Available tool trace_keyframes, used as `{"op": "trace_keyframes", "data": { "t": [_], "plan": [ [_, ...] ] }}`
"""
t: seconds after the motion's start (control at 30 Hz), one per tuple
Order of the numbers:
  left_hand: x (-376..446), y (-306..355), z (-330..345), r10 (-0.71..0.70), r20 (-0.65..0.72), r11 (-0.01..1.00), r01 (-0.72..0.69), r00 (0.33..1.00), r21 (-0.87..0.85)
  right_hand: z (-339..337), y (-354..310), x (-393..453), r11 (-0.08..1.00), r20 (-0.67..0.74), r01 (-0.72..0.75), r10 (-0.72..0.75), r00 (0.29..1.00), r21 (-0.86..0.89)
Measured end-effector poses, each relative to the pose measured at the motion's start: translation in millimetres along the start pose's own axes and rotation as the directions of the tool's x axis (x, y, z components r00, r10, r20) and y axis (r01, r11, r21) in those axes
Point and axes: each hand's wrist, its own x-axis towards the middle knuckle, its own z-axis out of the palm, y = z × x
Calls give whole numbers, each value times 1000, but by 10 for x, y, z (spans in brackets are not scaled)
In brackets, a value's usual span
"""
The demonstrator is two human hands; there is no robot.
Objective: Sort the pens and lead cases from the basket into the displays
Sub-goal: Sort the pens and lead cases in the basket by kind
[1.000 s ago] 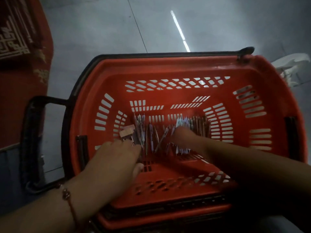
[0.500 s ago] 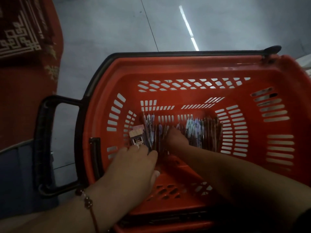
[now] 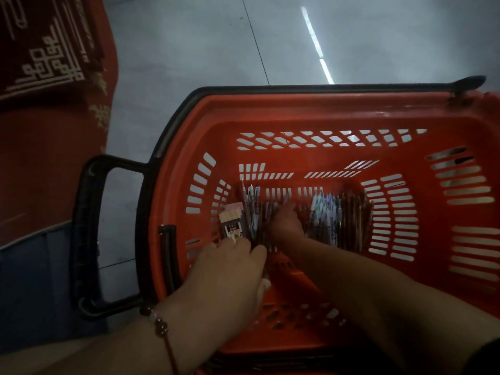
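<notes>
The left hand [image 3: 230, 269] rests at the near ends of the pens [image 3: 254, 212]; whether it grips any cannot be told. The lead cases [image 3: 231, 224] lie just beyond its fingertips. Farther in, the right hand [image 3: 286, 220] presses among pens lying near-to-far, its grip hidden.

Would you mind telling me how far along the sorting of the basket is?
Early, by the look of it. No display is in view, so nothing shows as sorted. Both hands are down in the orange basket: the left hand by the lead cases, the right hand among the pens. The whole pile remains.
</notes>
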Motion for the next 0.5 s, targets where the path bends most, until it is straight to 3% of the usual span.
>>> {"op": "trace_keyframes", "data": {
  "t": [0.37, 0.5],
  "plan": [
    [-10, -14, -35, 6, 69, 1000, -7, 998, 14, 4, 73, 175, 991, 28, 23, -19, 999, -134],
    [-2, -1, -37, 10, 107, 999, -14, 994, 35, 168, 93, 143, 958, 56, 61, -47, 997, -279]
  ]
}}
